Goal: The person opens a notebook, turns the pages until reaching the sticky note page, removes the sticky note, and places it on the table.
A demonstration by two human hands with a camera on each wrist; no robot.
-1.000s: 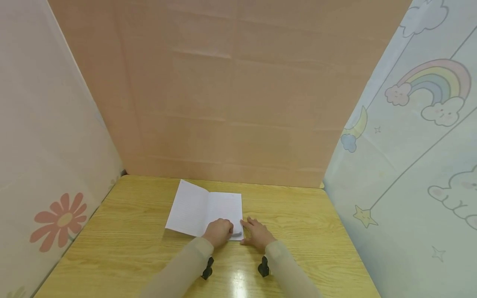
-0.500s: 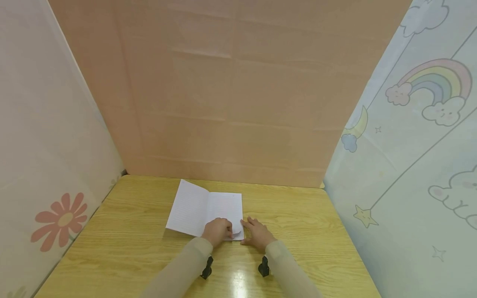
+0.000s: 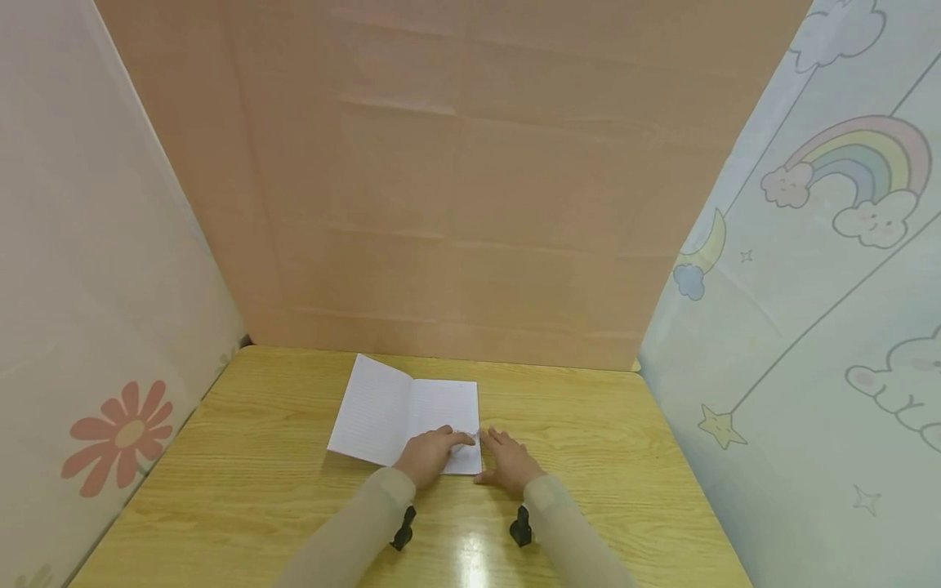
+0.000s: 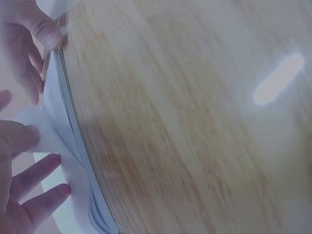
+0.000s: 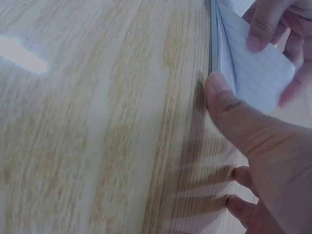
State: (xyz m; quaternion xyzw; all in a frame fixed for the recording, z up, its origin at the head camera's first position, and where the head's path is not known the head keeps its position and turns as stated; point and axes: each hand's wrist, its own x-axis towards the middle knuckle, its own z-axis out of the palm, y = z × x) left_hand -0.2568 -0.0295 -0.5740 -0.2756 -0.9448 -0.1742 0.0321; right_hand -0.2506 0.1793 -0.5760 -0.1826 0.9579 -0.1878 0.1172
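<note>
Open lined notebook [image 3: 408,412] at lower centre of the frame, on the wood-grain counter [image 3: 595,490]. Left hand [image 3: 430,457] over its right half, fingers and thumb pinching a lifted page [image 5: 265,68] near its corner. Right hand [image 3: 510,467] just to the right, fingers spread and grasping nothing, thumb at notebook's lower right corner. Pale sleeves [image 3: 360,527] below. Tan sheet [image 3: 456,180] fills upper centre; printed rainbow [image 3: 875,143] upper right.

A: How are the left forearm [image 3: 351,532] and right forearm [image 3: 577,535] posed?
B: Both extended forward, converging.
A: The left hand [image 3: 429,457]?
B: Its thumb [image 5: 258,31] opposed to its fingers, pinching.
A: The right hand [image 3: 513,469]?
B: Nearby, its fingers [image 5: 243,208] spread, thumb set apart.
</note>
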